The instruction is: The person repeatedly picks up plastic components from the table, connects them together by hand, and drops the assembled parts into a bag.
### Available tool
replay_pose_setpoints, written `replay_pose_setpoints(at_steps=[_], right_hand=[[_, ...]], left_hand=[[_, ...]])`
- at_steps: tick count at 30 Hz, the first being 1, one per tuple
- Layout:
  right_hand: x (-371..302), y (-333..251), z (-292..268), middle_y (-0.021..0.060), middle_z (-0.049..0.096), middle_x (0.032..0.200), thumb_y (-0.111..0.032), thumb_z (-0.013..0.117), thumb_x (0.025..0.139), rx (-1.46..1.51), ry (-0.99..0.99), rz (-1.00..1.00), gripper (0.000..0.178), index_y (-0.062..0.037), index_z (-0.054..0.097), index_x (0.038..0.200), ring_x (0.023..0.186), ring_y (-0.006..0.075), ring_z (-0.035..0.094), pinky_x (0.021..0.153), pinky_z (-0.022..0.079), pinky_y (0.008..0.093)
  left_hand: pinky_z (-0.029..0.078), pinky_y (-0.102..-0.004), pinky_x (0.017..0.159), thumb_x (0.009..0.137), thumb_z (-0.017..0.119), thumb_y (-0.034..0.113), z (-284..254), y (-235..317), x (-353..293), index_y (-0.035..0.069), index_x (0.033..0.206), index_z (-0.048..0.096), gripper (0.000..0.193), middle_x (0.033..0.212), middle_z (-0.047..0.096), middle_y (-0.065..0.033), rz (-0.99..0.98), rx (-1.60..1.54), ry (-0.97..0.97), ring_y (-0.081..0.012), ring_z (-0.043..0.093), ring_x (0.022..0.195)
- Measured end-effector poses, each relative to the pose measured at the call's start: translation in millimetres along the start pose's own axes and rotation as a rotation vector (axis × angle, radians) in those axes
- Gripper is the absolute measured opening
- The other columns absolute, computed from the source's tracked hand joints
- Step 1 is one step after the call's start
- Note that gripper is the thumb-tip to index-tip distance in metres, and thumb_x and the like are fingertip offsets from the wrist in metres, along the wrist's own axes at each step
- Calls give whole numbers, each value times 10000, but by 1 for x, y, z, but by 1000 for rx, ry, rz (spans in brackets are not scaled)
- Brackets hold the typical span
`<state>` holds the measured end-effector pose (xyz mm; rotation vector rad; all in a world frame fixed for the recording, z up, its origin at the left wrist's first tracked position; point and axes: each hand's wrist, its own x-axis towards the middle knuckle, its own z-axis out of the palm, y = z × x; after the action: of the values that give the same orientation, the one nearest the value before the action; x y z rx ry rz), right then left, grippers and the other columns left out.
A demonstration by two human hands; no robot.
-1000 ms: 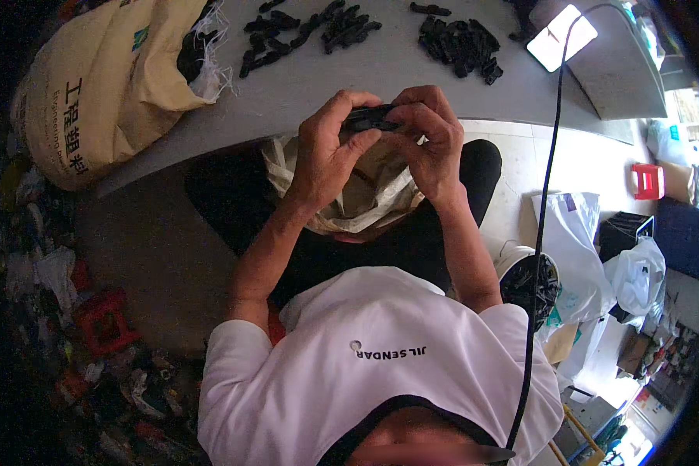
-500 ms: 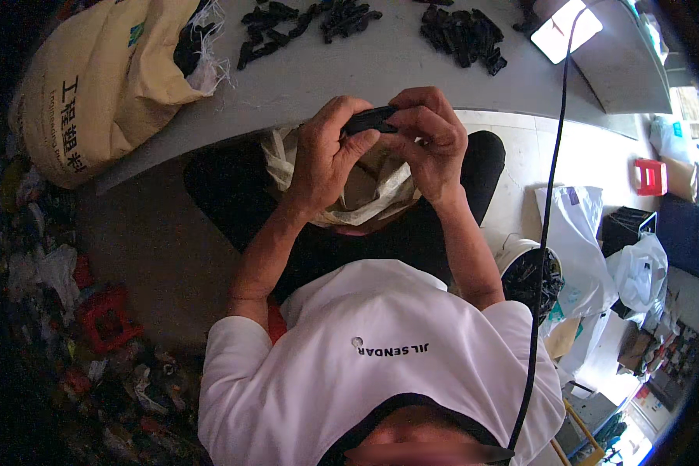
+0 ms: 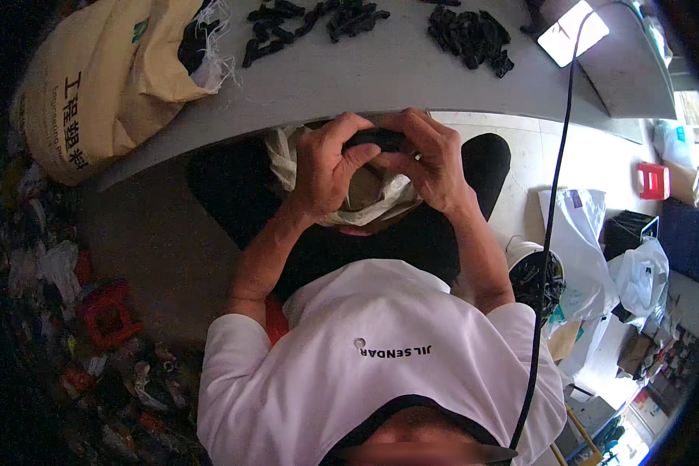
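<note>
A small black plastic part is held between my two hands, just off the table's near edge. My left hand grips its left end, with the thumb along its lower side. The fingers of my right hand close round its right end and partly hide it. Below the hands, an open whitish woven sack sits between my legs. On the grey table ahead lie loose piles of similar black parts, with another group of black pieces to the left.
A large tan sack with black contents leans on the table's left end. A white bucket of black pieces stands at my right, beside white plastic bags. A black cable hangs down on the right. Red stools and scattered litter lie around.
Both hands have moved slightly down, toward me, with the black part. My right fingers have come further round it and its outline shows less.
</note>
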<state>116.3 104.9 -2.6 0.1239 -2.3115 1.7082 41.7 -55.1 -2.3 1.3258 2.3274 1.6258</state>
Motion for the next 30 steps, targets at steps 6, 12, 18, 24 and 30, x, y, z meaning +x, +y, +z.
replay_pose_setpoints(at_steps=[6,12,18,24,30], right_hand=[[-3,14,4,144,552,770,-163,712,707,-73,32,-229,315,10,581,935,674,336,555,612,448,361],[-1,19,7,76,486,622,-289,752,667,-118,88,-348,380,29,612,821,512,199,495,470,368,284],[-1,31,6,82,492,607,-258,756,660,-83,87,-397,355,35,615,803,507,197,489,467,365,288],[-14,49,11,117,532,666,-194,742,679,29,45,-179,309,32,617,849,564,255,535,521,420,320],[0,42,8,158,597,844,-147,650,749,-445,-53,-22,169,-31,590,857,785,369,590,659,470,426]], left_hand=[[473,-329,614,841,628,193,1,-1,-11,10,913,562,207,769,607,-128,23,-36,4,-256,620,689],[459,-307,580,830,646,221,-1,-4,-15,9,879,581,227,723,600,-107,-14,-69,-12,-208,601,646],[446,-295,559,832,641,258,6,-13,-15,9,826,592,253,691,596,-84,6,-117,13,-183,589,617],[448,-347,670,823,645,249,5,-20,-7,35,947,586,254,851,562,-103,-57,147,-173,-223,554,801],[437,-406,737,773,684,204,3,-44,74,34,975,587,282,921,526,-107,108,682,99,-287,493,892]])
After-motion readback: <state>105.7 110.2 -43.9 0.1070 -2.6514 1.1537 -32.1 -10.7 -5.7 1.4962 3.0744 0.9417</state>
